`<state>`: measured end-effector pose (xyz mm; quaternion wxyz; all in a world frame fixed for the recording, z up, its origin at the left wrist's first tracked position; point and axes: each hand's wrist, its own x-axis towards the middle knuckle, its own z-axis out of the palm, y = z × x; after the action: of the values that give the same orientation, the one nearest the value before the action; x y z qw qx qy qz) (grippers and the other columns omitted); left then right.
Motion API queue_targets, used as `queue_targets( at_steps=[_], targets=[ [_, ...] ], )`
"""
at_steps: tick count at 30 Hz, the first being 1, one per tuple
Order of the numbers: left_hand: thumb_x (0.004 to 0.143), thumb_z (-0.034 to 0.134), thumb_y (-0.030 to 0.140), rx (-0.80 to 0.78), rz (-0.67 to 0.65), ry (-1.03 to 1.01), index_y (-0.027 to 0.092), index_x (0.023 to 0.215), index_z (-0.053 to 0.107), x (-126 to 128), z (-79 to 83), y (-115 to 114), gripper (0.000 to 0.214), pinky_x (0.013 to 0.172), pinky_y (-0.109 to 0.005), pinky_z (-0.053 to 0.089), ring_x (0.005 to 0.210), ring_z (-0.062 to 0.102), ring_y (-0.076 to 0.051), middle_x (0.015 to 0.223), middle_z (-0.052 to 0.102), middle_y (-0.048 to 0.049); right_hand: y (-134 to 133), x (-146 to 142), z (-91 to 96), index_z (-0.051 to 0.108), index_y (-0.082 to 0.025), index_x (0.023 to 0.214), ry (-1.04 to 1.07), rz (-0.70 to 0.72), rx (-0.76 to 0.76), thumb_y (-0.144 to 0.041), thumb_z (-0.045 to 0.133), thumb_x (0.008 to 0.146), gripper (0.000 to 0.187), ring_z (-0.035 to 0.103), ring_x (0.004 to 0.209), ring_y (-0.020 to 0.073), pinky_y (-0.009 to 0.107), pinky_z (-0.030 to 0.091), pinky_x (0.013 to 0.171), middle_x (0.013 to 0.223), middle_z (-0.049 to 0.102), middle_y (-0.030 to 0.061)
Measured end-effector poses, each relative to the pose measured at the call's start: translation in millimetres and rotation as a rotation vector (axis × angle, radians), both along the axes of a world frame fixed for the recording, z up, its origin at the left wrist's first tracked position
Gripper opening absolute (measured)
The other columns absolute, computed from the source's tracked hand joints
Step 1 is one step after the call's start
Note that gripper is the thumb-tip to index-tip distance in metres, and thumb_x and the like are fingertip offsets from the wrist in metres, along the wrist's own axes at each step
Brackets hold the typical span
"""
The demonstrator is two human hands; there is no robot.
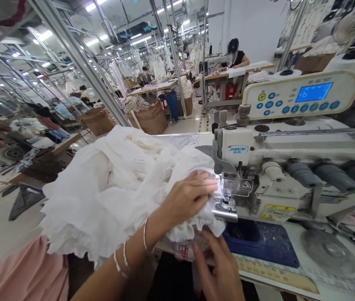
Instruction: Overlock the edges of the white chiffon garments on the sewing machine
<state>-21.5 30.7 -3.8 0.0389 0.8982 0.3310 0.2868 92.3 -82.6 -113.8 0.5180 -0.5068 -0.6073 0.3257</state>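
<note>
A large bunched mass of thin white fabric [111, 188] spreads over the sewing table and feeds toward the presser foot [226, 205] of a JACK industrial sewing machine [253, 154]. My left hand [186, 196], with thin bangles on its wrist, presses flat on the fabric just before the foot. My right hand [217, 267] sits lower, its fingers gripping the fabric's front edge near the table edge. The needle area is partly hidden behind the clear finger guard [235, 184].
A control panel with a blue screen [303, 94] stands behind the machine. A blue pad [259, 242] and a ruler strip [274, 274] lie on the table front. Beyond it, a co-worker [235, 54] sews at another table, among cardboard bins and hanging garments.
</note>
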Motion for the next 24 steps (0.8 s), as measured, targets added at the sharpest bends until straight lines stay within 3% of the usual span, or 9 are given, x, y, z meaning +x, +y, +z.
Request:
queue_targets(
  at_steps=[3,8,13,17,21,24],
  targets=[
    [0.085,0.044,0.003,-0.066,-0.073,0.035,0.018,0.097,0.068,-2,4.8,31,0.031,0.103,-0.033,0.048,0.104,0.064,-0.013,0.106,0.071,-0.0015,-7,-9,1.0,0.066,-0.024,0.105,0.079,0.116,-0.043,-0.029,0.048,0.094,0.022,0.064,0.096,0.0181,0.020,0.053,0.065,0.114,0.062,0.0076],
    [0.084,0.040,0.001,-0.053,-0.163,0.016,0.020,0.077,0.071,2,5.6,62,0.036,0.088,-0.026,0.053,0.097,0.065,-0.013,0.080,0.071,-0.0020,-9,0,1.4,0.067,-0.024,0.096,0.084,0.165,-0.018,-0.024,0.050,0.094,0.018,0.062,0.091,0.0163,0.018,0.049,0.065,0.099,0.063,0.0050],
    [0.085,0.043,0.003,-0.061,-0.207,0.098,0.020,0.086,0.073,-1,7.4,87,0.035,0.088,-0.028,0.053,0.102,0.063,-0.015,0.101,0.072,-0.0035,-15,5,-1.7,0.067,-0.024,0.090,0.033,0.176,-0.014,-0.024,0.051,0.094,0.017,0.062,0.082,0.0153,0.020,0.046,0.074,0.088,0.065,0.0021],
    [0.083,0.047,0.001,-0.081,-0.110,0.182,0.022,0.102,0.070,2,5.2,107,0.036,0.090,-0.026,0.051,0.107,0.061,-0.014,0.117,0.067,-0.0021,-25,4,-3.1,0.068,-0.022,0.086,0.015,0.175,-0.062,-0.030,0.049,0.094,0.021,0.064,0.077,0.0162,0.021,0.048,0.069,0.084,0.066,0.0041],
    [0.092,0.045,0.017,-0.043,0.127,0.121,0.011,0.122,0.056,-4,1.5,90,0.032,0.080,-0.034,0.051,0.103,0.059,-0.022,0.115,0.063,-0.0139,-31,3,0.4,0.069,-0.023,0.087,0.009,0.118,-0.147,-0.039,0.052,0.092,0.024,0.067,0.075,0.0168,0.020,0.049,0.060,0.087,0.068,0.0049],
    [0.096,0.044,0.041,-0.144,0.228,0.026,0.011,0.121,0.049,-20,4.0,50,0.040,0.063,-0.029,0.046,0.075,0.058,-0.017,0.095,0.062,-0.0099,-25,-1,11.0,0.068,-0.023,0.101,0.029,0.041,-0.286,-0.048,0.055,0.088,0.032,0.067,0.064,0.0163,0.021,0.050,0.053,0.092,0.072,0.0053]
  ],
)
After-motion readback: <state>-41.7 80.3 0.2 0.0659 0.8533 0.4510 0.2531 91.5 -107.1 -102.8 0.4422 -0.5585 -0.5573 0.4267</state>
